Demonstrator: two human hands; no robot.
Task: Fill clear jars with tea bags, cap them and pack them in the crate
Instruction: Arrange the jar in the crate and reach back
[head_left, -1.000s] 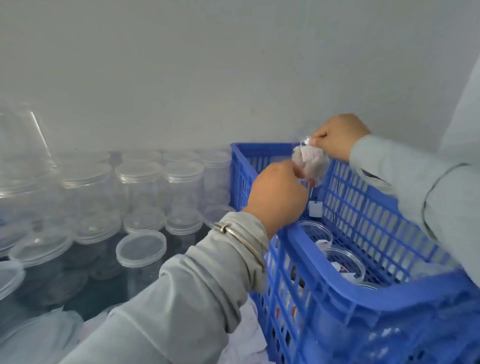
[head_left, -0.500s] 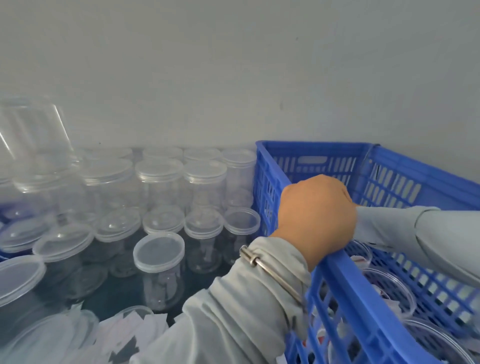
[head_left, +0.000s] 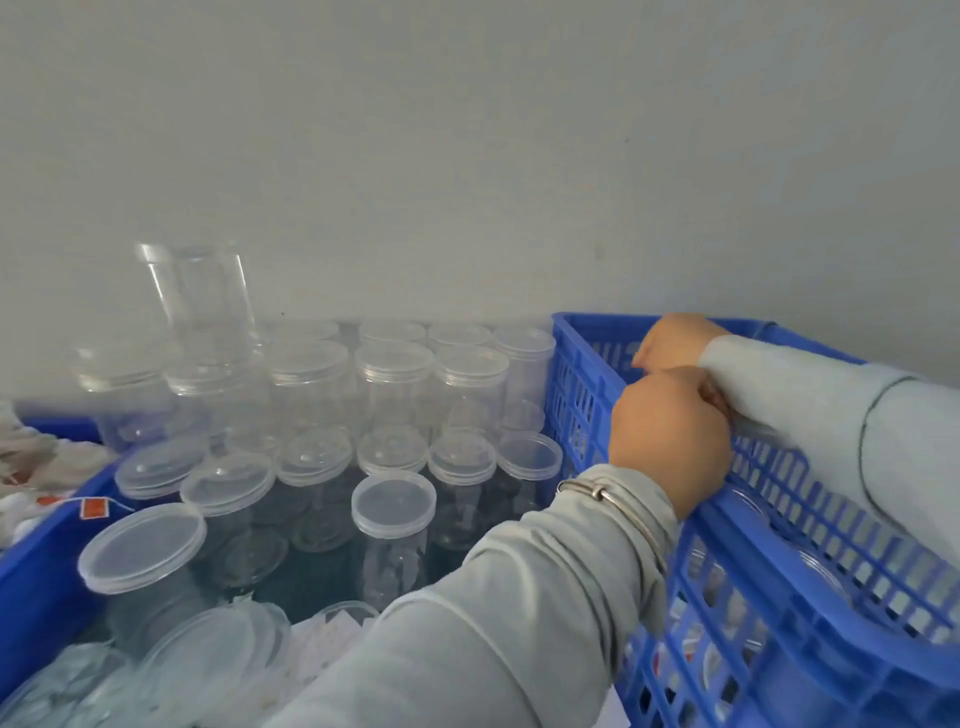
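My hands have dropped into the blue crate (head_left: 587, 364): left hand (head_left: 670, 441) curled, right hand (head_left: 675, 340) beside it, grips hidden; the tea bag presumably goes into a jar.

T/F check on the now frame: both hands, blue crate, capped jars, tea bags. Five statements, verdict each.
1. Both hands are over the blue crate. True: left hand at its near rim, right hand just behind.
2. The clear jars left of the crate carry lids. True.
3. The crate is red. False: blue.
4. The left wrist is bare. False: it wears a metal bangle.
5. Tea bags lie in a tray at far left. True.
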